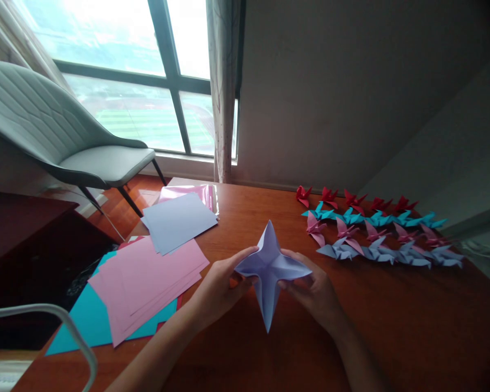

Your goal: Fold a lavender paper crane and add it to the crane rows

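Observation:
Both of my hands hold a lavender paper sheet folded into a four-pointed star shape, raised a little above the wooden table. My left hand pinches its left point with thumb on top. On the other side my right hand grips the right point, fingers curled beneath the paper. The long lower point hangs down between my wrists.
Stacks of flat paper lie to the left: lavender, pink, cyan. Rows of finished origami cranes in red, cyan, pink and lavender line the right. A grey chair stands by the window; a chair rail is bottom left.

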A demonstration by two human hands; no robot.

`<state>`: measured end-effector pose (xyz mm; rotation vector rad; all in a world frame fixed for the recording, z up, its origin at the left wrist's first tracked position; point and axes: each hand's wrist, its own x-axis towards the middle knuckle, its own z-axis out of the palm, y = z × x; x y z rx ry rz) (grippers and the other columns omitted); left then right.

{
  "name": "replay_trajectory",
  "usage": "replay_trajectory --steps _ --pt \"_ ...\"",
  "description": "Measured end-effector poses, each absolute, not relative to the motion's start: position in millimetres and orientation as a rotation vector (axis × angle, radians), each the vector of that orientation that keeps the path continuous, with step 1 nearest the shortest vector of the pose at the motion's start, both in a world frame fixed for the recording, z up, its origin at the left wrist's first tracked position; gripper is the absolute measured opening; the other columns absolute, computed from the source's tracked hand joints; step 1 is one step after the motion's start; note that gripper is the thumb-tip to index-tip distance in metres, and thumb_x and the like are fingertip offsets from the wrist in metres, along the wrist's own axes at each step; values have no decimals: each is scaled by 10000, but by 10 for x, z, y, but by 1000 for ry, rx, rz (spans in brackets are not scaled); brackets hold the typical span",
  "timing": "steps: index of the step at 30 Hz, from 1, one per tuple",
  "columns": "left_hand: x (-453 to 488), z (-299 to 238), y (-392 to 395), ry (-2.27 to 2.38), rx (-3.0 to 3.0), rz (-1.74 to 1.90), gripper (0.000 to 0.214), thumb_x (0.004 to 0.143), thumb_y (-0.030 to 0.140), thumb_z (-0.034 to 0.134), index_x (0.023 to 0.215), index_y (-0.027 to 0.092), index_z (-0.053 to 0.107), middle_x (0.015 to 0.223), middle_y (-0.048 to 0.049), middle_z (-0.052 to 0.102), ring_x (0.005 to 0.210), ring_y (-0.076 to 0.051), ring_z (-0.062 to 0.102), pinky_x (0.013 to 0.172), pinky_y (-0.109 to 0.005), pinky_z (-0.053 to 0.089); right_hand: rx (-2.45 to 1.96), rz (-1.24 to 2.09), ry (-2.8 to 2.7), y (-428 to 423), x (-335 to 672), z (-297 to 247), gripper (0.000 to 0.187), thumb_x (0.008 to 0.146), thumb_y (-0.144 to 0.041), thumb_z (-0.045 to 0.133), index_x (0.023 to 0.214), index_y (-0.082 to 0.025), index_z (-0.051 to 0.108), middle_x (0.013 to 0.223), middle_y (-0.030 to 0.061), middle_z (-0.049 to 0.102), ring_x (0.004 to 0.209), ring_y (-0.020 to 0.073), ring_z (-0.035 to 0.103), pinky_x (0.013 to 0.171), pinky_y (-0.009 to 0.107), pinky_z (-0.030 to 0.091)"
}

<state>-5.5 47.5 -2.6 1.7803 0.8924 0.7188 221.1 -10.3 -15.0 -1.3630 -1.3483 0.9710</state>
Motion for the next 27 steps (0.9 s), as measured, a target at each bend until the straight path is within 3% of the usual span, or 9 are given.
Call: replay_trajectory --steps 7,20,24,27 --pt "-56 -40 487 927 1906 773 469 861 251 645 1324 205 591 963 -42 751 763 -162 682 734 -267 541 -1419 904 -1446 -102 2215 -152 522 785 -413 781 1262 -243 656 1293 93 671 1174 298 636 974 416 544" --pt "-49 -4 493 866 1990 814 337 865 201 654 1201 213 681 886 -36 694 704 -124 616 650 -225 503 -1375 741 -1571 -82 2194 -193 374 812 -420 750 1157 -283 701 1041 53 674 966 245 667 796 329 568" --pt "-55 -8 499 877 2000 855 305 877 200 648 1178 220 695 985 -60 654 745 -124 620 667 -229 521 -1385 633 -1560 -82 2192 -181 353 803 -430 764 1123 -286 725 1167 73 609 1092 253 624 911 350 546" --pt "-59 -26 506 904 2020 923 267 871 211 666 1133 227 713 1094 -88 626 895 -164 649 708 -240 545 -1358 646 -1598 -77 2199 -186 363 820 -406 755 1159 -288 703 1339 82 576 1234 265 575 1029 381 496"
